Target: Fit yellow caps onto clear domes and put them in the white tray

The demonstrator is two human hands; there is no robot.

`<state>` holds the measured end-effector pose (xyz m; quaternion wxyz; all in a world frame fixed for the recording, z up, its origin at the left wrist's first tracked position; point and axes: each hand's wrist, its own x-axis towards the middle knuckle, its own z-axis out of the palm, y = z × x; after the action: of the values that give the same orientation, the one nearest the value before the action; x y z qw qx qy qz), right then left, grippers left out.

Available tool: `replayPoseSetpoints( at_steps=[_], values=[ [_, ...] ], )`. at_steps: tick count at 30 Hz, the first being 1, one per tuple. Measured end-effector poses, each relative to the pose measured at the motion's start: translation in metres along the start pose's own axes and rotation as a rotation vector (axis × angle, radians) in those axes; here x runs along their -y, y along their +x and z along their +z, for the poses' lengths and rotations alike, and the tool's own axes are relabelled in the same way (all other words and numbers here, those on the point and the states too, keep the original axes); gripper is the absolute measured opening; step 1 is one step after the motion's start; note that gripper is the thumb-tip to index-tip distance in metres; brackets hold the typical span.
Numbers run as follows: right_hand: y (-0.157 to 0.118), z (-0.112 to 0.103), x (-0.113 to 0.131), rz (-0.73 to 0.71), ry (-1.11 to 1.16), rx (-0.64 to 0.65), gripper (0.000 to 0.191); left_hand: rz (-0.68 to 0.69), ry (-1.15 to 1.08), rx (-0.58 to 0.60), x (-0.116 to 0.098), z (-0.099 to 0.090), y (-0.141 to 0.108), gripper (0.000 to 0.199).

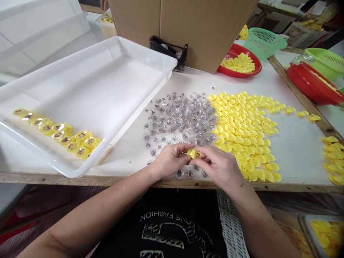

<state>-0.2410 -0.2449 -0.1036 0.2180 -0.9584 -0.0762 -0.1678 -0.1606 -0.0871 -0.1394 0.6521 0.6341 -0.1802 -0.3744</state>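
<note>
Between my two hands, close to the table's front edge, is a small yellow plastic piece [192, 154] with a printed clear disc on its face. My left hand [172, 156] pinches it from the left with thumb and forefinger. From the other side my right hand [219, 161] grips its right edge with thumb and fingers. Just beyond them lies a spread of clear printed discs [182, 114]. To its right are rows of plain yellow pieces [242, 125]. Yellow pieces with printed faces [66, 139] sit along the near side of a white tray [145, 104] at the left.
A cardboard box [182, 25] stands at the back, with a black tape dispenser [172, 52] before it. Behind the yellow rows are a red bowl [255, 70] of yellow pieces and a green basket [264, 43]. A wooden strip [301, 87] crosses the table's right side.
</note>
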Motion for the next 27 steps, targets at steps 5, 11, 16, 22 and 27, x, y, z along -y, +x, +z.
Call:
replayPoseSetpoints(
  at_steps=[5,11,16,22,27],
  values=[
    [-0.004,0.004,0.003,-0.012,-0.061,0.006,0.014,0.030,-0.032,0.069,-0.002,-0.002,-0.002,0.040],
    [-0.006,0.016,0.009,0.036,-0.022,-0.039,0.016,-0.028,-0.098,-0.009,-0.006,-0.003,0.003,0.038],
    [-0.006,0.013,0.001,0.293,0.351,-0.035,0.022,0.109,-0.040,-0.004,-0.006,-0.005,-0.002,0.033],
    [-0.010,0.018,-0.001,0.443,0.716,-0.045,0.018,0.296,0.324,-0.067,-0.005,-0.004,-0.006,0.025],
    [-0.017,0.026,0.002,0.451,0.690,-0.100,0.017,0.269,0.490,-0.073,-0.014,-0.004,-0.009,0.015]
  ],
)
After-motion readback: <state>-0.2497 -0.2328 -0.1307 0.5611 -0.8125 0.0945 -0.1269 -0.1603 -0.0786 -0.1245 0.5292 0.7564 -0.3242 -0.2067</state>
